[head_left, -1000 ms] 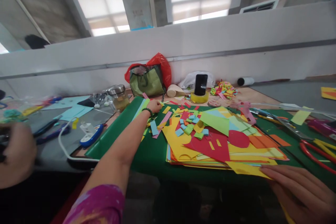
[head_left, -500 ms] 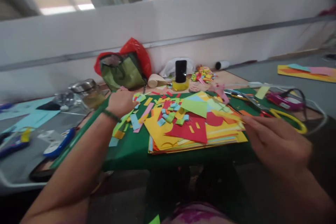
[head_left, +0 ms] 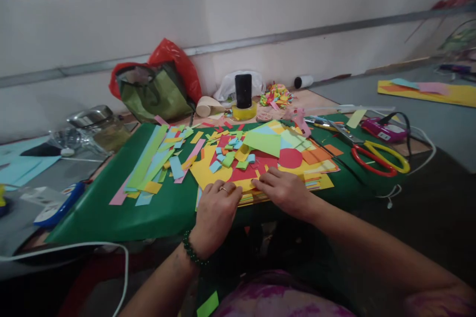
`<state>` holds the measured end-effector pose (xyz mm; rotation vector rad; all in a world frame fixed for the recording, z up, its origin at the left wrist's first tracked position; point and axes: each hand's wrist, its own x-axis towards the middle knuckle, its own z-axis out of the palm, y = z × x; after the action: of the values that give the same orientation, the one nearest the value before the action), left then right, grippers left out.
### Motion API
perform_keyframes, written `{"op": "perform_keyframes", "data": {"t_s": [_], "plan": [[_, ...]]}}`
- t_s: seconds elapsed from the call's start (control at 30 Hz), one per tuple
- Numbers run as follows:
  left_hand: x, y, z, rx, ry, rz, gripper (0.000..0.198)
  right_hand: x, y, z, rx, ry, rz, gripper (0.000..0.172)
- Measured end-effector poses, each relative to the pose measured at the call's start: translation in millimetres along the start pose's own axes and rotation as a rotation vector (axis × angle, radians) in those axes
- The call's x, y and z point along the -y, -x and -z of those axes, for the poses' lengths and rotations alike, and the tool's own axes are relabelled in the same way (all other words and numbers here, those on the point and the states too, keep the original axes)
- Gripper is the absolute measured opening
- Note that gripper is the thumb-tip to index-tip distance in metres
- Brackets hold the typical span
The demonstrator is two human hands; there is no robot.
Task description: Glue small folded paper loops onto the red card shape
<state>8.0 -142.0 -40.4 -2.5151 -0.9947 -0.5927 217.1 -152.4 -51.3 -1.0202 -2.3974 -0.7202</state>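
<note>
My left hand (head_left: 218, 208) and my right hand (head_left: 284, 192) are close together at the front edge of a stack of coloured paper (head_left: 320, 182). The fingers of both are closed on a yellow paper strip (head_left: 247, 185), which shows between them. Just behind the hands lie a red paper sheet (head_left: 243, 174), a red paper circle (head_left: 290, 158) and a light green paper piece (head_left: 265, 143). Small folded paper pieces (head_left: 228, 158) are heaped on the stack. Long green and blue paper strips (head_left: 148, 158) lie to the left of it.
Scissors (head_left: 375, 157) with red and yellow handles lie at the right, near a purple device (head_left: 385, 130) and a pink glue gun (head_left: 299, 120). A phone (head_left: 243, 91) stands on a yellow tape roll (head_left: 244, 111). At left are a glass jar (head_left: 106, 131) and a green bag (head_left: 154, 94).
Both hands have come inward to the front of the paper stack. My left hand has left the loose strips, my right hand the area by the scissors. The view has shifted too.
</note>
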Motion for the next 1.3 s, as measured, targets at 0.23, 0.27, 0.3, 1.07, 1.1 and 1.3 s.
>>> {"op": "perform_keyframes", "data": {"t_s": [0.23, 0.27, 0.3, 1.07, 1.1, 1.3], "plan": [[7, 11, 6.1, -0.057, 0.221, 0.09, 0.016, -13, 19, 7, -0.119, -0.071, -0.089, 0.023], [8, 12, 8.0, -0.101, 0.233, 0.113, 0.016, -14, 18, 9, -0.151, -0.044, -0.087, 0.023], [9, 12, 9.9, -0.151, 0.237, 0.134, 0.016, -13, 16, 11, -0.184, -0.017, -0.079, 0.024], [3, -6, 7.2, 0.173, 0.257, 0.143, 0.025, -9, 5, -7, 0.109, -0.265, -0.21, 0.021], [0, -10, 8.2, 0.211, 0.257, 0.149, 0.026, -9, 4, -7, 0.116, -0.268, -0.225, 0.023], [-6, -32, 9.6, 0.472, 0.225, 0.226, 0.025, -18, 1, -11, 0.147, -0.423, -0.272, 0.034]]}}
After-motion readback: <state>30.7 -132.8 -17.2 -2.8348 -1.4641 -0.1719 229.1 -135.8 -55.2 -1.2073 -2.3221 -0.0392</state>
